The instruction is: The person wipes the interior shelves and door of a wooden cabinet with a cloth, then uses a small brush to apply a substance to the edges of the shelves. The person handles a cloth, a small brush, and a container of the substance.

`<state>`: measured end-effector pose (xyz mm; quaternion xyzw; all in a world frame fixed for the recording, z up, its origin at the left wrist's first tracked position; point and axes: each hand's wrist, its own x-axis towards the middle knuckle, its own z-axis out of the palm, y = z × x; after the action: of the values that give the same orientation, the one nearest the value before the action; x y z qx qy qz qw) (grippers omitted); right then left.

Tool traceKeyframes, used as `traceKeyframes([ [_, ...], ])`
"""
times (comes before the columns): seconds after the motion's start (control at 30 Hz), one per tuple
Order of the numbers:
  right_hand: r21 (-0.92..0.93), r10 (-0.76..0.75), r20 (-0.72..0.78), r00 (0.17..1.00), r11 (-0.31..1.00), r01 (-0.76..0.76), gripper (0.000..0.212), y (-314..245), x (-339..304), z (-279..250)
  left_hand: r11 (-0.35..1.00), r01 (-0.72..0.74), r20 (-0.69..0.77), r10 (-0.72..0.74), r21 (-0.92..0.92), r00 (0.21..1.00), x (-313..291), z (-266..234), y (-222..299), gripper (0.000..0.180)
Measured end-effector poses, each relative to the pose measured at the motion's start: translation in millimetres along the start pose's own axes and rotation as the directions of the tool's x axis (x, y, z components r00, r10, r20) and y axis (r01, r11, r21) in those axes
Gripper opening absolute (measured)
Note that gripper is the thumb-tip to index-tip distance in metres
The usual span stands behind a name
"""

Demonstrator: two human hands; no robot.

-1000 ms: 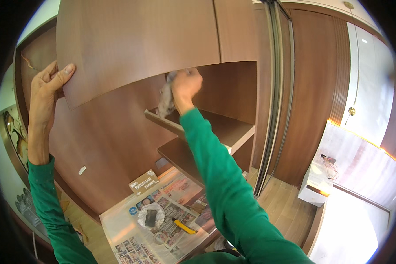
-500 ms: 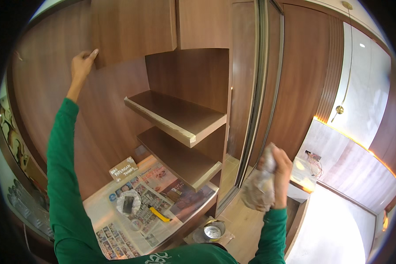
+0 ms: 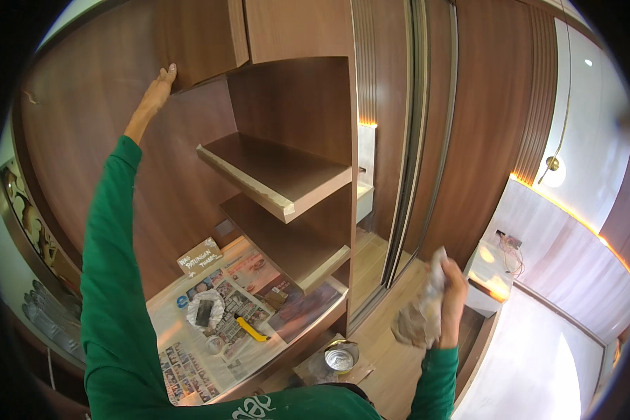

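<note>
My left hand (image 3: 159, 92) is raised at the upper left, its fingers closed on the lower edge of a brown wood-grain cabinet door (image 3: 201, 42). The door stands at an angle in front of the cabinet. Lower right, my right hand (image 3: 453, 297) grips a crumpled, stained whitish rag (image 3: 421, 315), bunched with one end poking up above the fist. Between my arms are two brown shelves, an upper shelf (image 3: 276, 164) and a lower shelf (image 3: 280, 238), with pale tape along their front edges.
Newspaper (image 3: 241, 360) covers the base below the shelves. On it lie a yellow-handled cutter (image 3: 250, 329), a dark block (image 3: 204, 313) on white wrapping and a small lettered sign (image 3: 200, 257). An open tin (image 3: 340, 358) stands on the floor near sliding panels (image 3: 427, 140).
The cabinet door has swung and looks narrower, and my left hand has moved right with its edge. My right hand and the rag have dropped slightly. The whole view has shifted a little.
</note>
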<state>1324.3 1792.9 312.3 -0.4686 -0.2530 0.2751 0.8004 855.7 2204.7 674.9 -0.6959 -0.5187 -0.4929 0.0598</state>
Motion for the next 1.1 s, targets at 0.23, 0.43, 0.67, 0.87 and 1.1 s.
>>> traceKeyframes([
  [0.23, 0.136, -0.307, 0.338, 0.889, 0.951, 0.277, 0.03, -81, 73, 199, 0.901, -0.083, -0.018, 0.083, -0.425, 0.996, -55, -65, 122, 0.108],
  [0.43, 0.389, -0.24, 0.103, 0.965, 0.903, 0.183, 0.028, -94, 140, 330, 0.954, -0.195, 0.111, 0.225, -0.228, 0.968, -80, -46, 178, 0.11],
  [0.67, 0.503, -0.373, -0.019, 0.927, 0.798, 0.332, 0.027, -102, 149, 379, 0.942, -0.201, 0.042, 0.22, -0.27, 0.975, -82, -30, 176, 0.112],
  [0.87, 0.478, -0.255, 0.102, 0.961, 0.86, 0.178, 0.025, -49, 146, 354, 0.944, -0.216, 0.061, 0.238, -0.251, 0.969, -81, -30, 175, 0.114],
  [1.1, 0.466, -0.324, -0.234, 0.917, 0.79, 0.398, 0.023, -92, 166, 411, 0.947, -0.22, 0.048, 0.238, -0.235, 0.97, -79, -29, 177, 0.113],
])
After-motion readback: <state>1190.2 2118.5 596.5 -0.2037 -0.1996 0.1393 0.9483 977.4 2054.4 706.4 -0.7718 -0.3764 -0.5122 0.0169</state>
